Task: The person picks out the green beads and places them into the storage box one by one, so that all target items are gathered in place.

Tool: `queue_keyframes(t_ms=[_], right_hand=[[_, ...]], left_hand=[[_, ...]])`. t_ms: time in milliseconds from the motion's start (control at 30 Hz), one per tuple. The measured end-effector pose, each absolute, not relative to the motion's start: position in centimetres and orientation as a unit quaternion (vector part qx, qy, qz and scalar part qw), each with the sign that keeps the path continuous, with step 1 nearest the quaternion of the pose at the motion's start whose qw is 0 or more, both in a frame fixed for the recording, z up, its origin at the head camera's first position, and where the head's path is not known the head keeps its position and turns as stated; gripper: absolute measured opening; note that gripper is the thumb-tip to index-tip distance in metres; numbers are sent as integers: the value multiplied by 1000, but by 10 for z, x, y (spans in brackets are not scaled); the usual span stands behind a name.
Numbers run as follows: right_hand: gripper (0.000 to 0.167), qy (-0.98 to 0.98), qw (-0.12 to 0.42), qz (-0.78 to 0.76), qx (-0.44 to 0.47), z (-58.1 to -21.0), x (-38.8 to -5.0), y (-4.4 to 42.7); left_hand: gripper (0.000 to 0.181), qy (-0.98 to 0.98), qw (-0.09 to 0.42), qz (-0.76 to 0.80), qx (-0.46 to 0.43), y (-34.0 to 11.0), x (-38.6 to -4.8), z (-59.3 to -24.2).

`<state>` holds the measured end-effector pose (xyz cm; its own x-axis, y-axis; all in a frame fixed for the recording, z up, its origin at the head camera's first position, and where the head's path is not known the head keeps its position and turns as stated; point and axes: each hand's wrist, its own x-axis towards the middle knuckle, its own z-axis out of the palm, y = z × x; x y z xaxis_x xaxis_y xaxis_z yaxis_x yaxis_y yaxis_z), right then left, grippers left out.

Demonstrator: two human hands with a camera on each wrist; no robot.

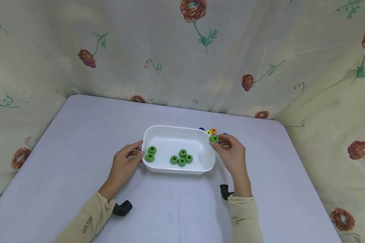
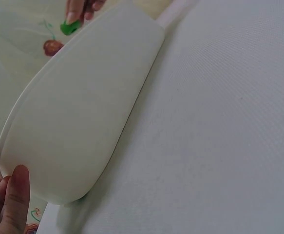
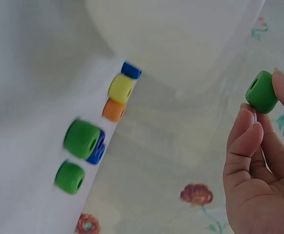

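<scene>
In the head view, a white tray (image 1: 176, 130) holds several green beads (image 1: 181, 162), two at its left end and a group nearer the middle. My left hand (image 1: 126, 163) touches the outside of the tray's left end. Its thumb (image 2: 19, 190) lies against the outer wall in the left wrist view, with the other fingers by the rim. Over the tray's right rim, my right hand (image 1: 231, 153) pinches a green bead (image 3: 262, 92) between thumb and fingertips. The bead's hole shows, and it is raised off the table.
Just beyond the tray's right end lie loose beads: a yellow one (image 3: 120, 88), an orange one (image 3: 114, 110), a blue one (image 3: 131, 70) and green ones (image 3: 69, 176). A white cloth covers the table (image 1: 109, 118). Floral curtains (image 1: 158, 40) hang behind and beside it.
</scene>
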<state>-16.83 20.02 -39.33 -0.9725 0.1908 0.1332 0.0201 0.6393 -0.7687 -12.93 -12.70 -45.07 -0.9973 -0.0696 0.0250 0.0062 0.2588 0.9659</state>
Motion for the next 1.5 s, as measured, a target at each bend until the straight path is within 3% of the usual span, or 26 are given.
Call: queue_keyframes(t_ms=[533,1500], right_hand=[[34,-903,40,423,59,-397,-178,135],[29,-927,-73,343,131,-428,-202,73]], left_hand=[[45,-794,32,-607,22,-127,-129,-450],[46,-794,27,-607,23,-126,-129,-450]])
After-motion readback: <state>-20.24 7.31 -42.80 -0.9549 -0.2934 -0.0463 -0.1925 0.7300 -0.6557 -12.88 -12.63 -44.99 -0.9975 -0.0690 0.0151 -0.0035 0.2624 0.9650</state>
